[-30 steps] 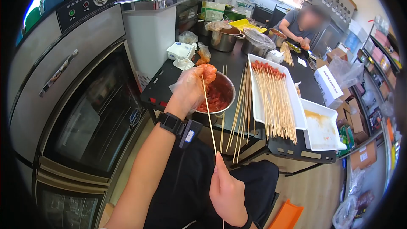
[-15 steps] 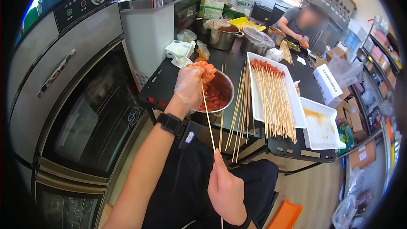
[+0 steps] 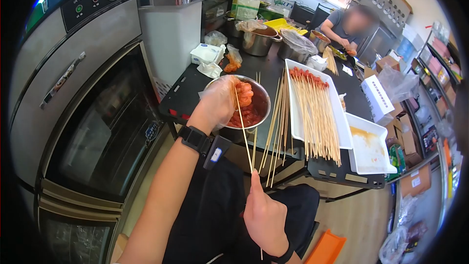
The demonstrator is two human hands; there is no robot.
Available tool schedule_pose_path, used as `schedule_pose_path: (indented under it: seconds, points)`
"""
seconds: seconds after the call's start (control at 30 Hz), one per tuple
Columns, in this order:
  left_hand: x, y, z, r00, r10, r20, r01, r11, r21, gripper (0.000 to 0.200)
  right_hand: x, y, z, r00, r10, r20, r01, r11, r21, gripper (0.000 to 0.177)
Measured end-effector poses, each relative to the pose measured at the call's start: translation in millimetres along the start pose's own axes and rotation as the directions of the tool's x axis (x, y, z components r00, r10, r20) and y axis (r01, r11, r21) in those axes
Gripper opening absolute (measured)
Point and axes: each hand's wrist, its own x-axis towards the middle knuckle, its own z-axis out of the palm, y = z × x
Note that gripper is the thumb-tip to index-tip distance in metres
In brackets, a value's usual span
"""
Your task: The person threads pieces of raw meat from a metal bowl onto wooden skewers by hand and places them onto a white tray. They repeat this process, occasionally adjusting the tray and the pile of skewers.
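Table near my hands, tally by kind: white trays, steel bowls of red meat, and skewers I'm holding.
White trays: 2
Steel bowl of red meat: 1
Held skewer: 1
Total: 4

A black table [image 3: 193, 90] carries everything. Near its front edge stands a metal bowl [image 3: 264, 99] of red marinated meat. Just beside it lie loose bamboo skewers [image 3: 277, 117], their ends overhanging the edge. Next comes a long white tray [image 3: 292, 112] of loaded skewers — meat ends at the far side — then a second white tray [image 3: 372, 160], smeared orange, and a white box [image 3: 378, 99]. Farther back sit a tissue pack [image 3: 206, 54], a small bag [image 3: 233, 61] and steel pots [image 3: 257, 45].
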Motion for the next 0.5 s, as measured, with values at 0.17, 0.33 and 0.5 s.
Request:
schedule_pose_path:
  seconds: [0.17, 0.33, 0.5]
  points:
    - [27, -42, -25, 0.934, 0.271, 0.231, -0.322, 0.919, 0.226, 0.022, -6, 7, 2, 1.000, 0.011, -0.005, -0.011, 0.999, -0.034, 0.047]
    - [10, 4, 3, 0.963, -0.264, 0.062, 0.265, 0.869, -0.417, 0.022, -5, 0, 5, 0.999, 0.044, -0.010, -0.044, 0.999, -0.003, 0.048]
    - [10, 0, 8, 0.988, -0.154, -0.012, 0.142, 0.937, -0.320, 0.023, 7, -12, 11, 0.994, 0.076, -0.077, -0.071, 0.995, 0.065, 0.047]
